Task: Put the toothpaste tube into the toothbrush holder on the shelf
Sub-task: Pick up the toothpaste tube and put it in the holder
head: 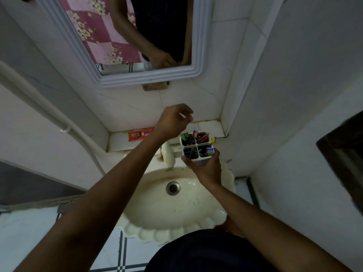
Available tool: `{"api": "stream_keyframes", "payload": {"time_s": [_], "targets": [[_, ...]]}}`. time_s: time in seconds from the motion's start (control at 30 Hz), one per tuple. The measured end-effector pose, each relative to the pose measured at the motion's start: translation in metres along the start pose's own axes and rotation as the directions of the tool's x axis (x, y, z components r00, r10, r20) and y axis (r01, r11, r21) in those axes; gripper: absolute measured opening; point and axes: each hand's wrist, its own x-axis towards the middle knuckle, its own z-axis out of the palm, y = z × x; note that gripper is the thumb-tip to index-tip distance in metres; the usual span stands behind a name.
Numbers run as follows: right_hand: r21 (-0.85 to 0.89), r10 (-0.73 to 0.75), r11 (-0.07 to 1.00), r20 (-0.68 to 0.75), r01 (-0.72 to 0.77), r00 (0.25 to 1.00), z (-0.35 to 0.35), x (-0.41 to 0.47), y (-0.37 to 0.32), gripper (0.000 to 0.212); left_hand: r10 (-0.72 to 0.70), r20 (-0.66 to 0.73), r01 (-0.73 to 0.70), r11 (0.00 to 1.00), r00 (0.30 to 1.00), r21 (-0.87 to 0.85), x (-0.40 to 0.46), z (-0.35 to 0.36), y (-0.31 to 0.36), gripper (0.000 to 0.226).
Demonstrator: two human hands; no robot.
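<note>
A white toothbrush holder [197, 143] with four compartments, full of coloured brushes, sits tilted in my right hand [206, 169], which grips it from below over the basin's back edge. An orange-red toothpaste tube [140, 135] lies flat on the tiled shelf [117, 139], partly hidden by my left forearm. My left hand [173, 122] hovers above the shelf just left of the holder, fingers loosely curled, with nothing visible in them.
A cream scalloped sink [172, 203] with a metal drain [172, 187] and a pale tap [169, 156] lies below the shelf. A white-framed mirror [137, 77] hangs above. White tiled walls close in on both sides; a pipe [59, 118] runs down the left.
</note>
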Motion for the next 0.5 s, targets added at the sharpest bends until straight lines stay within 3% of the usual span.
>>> {"api": "stream_keyframes", "payload": {"time_s": [0.1,0.23,0.5], "targets": [[0.005,0.008,1.000,-0.015,-0.008,1.000,0.001,-0.002,-0.001,0.117,-0.117,-0.079,0.109,0.989,0.990,-0.097,-0.012,-0.006,-0.028,0.014],[0.018,0.018,1.000,-0.072,-0.016,0.997,0.008,-0.006,0.000,0.119,-0.325,-0.202,0.296,0.941,0.924,-0.161,-0.039,-0.013,-0.088,0.011],[0.050,0.042,0.998,-0.121,-0.036,0.992,0.020,-0.009,-0.002,0.115,-0.405,-0.213,0.441,0.882,0.889,0.164,-0.073,-0.021,-0.178,0.025]]}}
